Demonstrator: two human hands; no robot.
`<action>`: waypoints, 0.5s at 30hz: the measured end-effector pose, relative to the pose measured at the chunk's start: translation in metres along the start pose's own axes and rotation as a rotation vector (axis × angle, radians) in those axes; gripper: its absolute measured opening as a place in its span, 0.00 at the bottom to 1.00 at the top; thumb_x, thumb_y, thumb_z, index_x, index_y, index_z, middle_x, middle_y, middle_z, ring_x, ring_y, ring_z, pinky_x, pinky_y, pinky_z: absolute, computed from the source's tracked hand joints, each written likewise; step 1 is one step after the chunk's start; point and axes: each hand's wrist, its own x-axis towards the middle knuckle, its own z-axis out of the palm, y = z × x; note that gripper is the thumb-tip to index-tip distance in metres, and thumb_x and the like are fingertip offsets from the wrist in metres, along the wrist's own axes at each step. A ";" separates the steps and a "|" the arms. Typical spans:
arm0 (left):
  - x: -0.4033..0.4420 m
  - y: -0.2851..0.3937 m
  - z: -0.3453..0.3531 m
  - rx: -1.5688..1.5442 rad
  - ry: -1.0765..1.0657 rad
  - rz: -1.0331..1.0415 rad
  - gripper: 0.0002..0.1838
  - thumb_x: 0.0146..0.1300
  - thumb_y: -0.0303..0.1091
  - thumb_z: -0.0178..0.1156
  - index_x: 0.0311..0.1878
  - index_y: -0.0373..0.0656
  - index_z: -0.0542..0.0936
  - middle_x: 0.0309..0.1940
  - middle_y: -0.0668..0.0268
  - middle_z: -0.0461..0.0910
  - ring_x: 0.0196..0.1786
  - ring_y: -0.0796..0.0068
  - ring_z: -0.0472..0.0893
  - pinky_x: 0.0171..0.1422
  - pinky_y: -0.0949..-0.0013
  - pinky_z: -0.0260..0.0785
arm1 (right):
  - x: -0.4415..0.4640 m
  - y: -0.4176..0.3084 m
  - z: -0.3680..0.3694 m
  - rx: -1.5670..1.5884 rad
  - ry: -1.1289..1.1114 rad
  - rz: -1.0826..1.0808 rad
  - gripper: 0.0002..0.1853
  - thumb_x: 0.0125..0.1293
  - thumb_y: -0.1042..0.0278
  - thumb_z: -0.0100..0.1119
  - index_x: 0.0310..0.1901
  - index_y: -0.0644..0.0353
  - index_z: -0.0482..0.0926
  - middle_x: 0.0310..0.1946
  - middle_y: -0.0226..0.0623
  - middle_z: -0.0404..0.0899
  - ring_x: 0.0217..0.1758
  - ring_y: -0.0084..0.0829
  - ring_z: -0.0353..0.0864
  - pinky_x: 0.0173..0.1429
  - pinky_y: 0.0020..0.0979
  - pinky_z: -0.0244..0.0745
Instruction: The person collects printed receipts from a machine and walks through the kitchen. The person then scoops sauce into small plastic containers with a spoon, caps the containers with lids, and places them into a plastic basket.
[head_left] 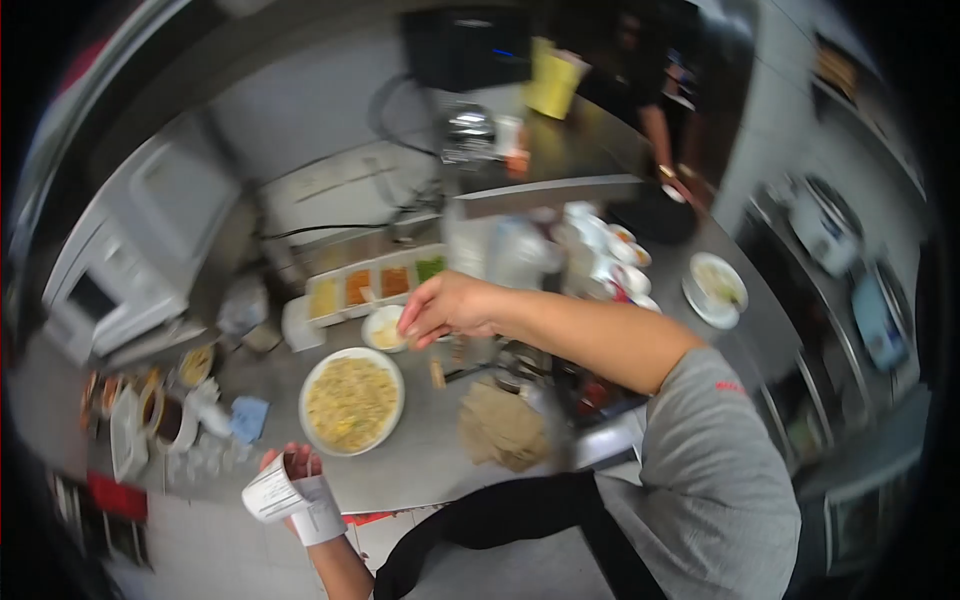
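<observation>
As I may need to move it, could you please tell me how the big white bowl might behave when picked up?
The big white bowl will probably feel fairly heavy, since food covers most of its width. It could spill some if tilted, as the food looks loose and uncovered.

Before you, one plate [352,353] and one cloth [503,425] lie toward the counter's [427,470] front edge; one tray [342,313] shows four sections.
</observation>
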 end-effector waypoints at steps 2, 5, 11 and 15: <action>0.010 -0.015 -0.012 -0.035 -0.170 -0.025 0.21 0.65 0.46 0.48 0.60 0.53 0.69 0.49 0.57 0.78 0.46 0.58 0.80 0.46 0.54 0.77 | -0.071 -0.003 -0.024 0.049 -0.044 -0.022 0.07 0.56 0.80 0.62 0.37 0.68 0.78 0.38 0.42 0.81 0.39 0.30 0.82 0.43 0.27 0.80; 0.020 -0.024 -0.007 0.037 -0.187 -0.097 0.22 0.65 0.46 0.49 0.61 0.55 0.67 0.50 0.56 0.78 0.48 0.56 0.80 0.45 0.54 0.78 | -0.169 -0.012 -0.078 0.061 0.057 -0.083 0.09 0.56 0.78 0.63 0.40 0.68 0.79 0.37 0.42 0.81 0.40 0.30 0.82 0.45 0.28 0.79; 0.016 -0.050 0.028 0.078 -0.284 -0.130 0.21 0.66 0.45 0.47 0.62 0.54 0.66 0.50 0.54 0.77 0.48 0.55 0.80 0.47 0.54 0.77 | -0.327 0.000 -0.288 -0.357 0.912 -0.164 0.05 0.53 0.79 0.64 0.33 0.67 0.81 0.31 0.38 0.82 0.32 0.26 0.81 0.38 0.25 0.78; -0.013 -0.064 0.064 0.107 -0.272 -0.102 0.20 0.68 0.46 0.44 0.61 0.55 0.66 0.48 0.54 0.78 0.47 0.54 0.81 0.47 0.54 0.77 | -0.380 0.072 -0.442 -1.037 1.411 0.408 0.03 0.47 0.76 0.62 0.26 0.57 0.83 0.26 0.39 0.83 0.30 0.32 0.83 0.35 0.30 0.77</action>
